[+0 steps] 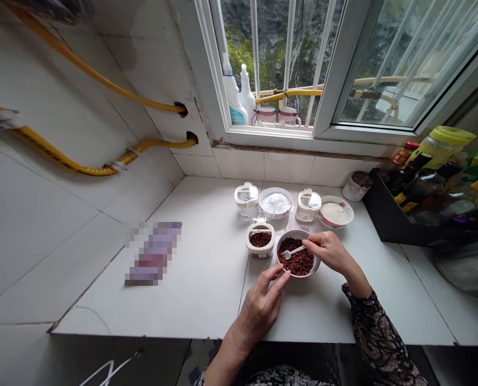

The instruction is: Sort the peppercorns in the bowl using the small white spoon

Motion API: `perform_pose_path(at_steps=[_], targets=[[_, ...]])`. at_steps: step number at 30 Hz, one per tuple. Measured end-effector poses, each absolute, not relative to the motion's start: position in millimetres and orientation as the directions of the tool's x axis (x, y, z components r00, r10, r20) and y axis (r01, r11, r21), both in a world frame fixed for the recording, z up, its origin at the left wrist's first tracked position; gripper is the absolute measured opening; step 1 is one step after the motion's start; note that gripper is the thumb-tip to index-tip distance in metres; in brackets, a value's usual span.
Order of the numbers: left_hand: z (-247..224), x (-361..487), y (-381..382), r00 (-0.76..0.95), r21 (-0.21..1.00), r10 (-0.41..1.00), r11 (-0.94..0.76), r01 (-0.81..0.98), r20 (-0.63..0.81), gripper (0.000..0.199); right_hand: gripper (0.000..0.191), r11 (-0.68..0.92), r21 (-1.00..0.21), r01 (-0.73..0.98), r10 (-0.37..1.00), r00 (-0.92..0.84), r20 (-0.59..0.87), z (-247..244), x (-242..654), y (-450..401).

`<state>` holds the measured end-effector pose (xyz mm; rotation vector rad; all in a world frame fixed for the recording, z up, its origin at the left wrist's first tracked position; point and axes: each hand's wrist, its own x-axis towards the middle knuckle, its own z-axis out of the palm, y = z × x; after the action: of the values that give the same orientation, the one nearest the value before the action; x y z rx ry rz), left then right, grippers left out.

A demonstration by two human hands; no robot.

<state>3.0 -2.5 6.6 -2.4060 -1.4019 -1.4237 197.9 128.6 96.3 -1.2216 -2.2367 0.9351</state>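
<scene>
While the right hand (330, 252) pinches a spoon (297, 250) over the flakes (302, 264) in the bowl (297, 234), the left hand (262, 306), loosely spread, touches the bowl's near rim. The bowl stands on the counter (206, 268), just right of an open jar (259, 251).

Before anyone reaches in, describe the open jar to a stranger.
On the white counter below the window, find the bowl of dark red pieces. Just left of it stands the jar, its lid raised, unlike the two matching shut jars behind.

White spoon (294, 251) – tilted into dark-red granules (301, 264) in a bowl (296, 234) – beside 1 open jar (259, 252).
</scene>
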Motion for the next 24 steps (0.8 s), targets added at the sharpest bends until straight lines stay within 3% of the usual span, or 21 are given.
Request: perform_pose_path(at_steps=[10, 17, 19, 21, 24], targets=[[6.4, 3.4, -2.4, 0.187, 0.398, 0.677, -0.608, 0.687, 0.712, 0.056, 0.047, 0.126, -0.905, 0.406, 0.910, -0.411, -0.058, 90.0, 206.0, 139.0], [4.9, 3.2, -2.6, 0.187, 0.403, 0.691, -0.595, 0.696, 0.698, 0.058, 0.055, 0.114, -0.947, 0.299, 0.915, -0.403, -0.017, 95.4, 197.1, 136.3], [4.2, 2.9, -2.3, 0.188, 0.403, 0.692, -0.595, 0.696, 0.697, 0.059, 0.053, 0.165, -0.945, 0.282, 0.923, -0.381, 0.047, 98.3, 187.1, 128.4], [3.5, 2.6, -1.8, 0.190, 0.400, 0.689, -0.597, 0.695, 0.699, 0.060, 0.049, 0.334, -0.892, 0.306, 0.917, -0.323, 0.233, 98.6, 174.8, 119.7], [2.5, 2.6, -1.0, 0.198, 0.389, 0.682, -0.604, 0.696, 0.704, 0.064, 0.043, 0.625, -0.629, 0.462, 0.779, -0.413, 0.472, 94.3, 159.3, 110.5]])
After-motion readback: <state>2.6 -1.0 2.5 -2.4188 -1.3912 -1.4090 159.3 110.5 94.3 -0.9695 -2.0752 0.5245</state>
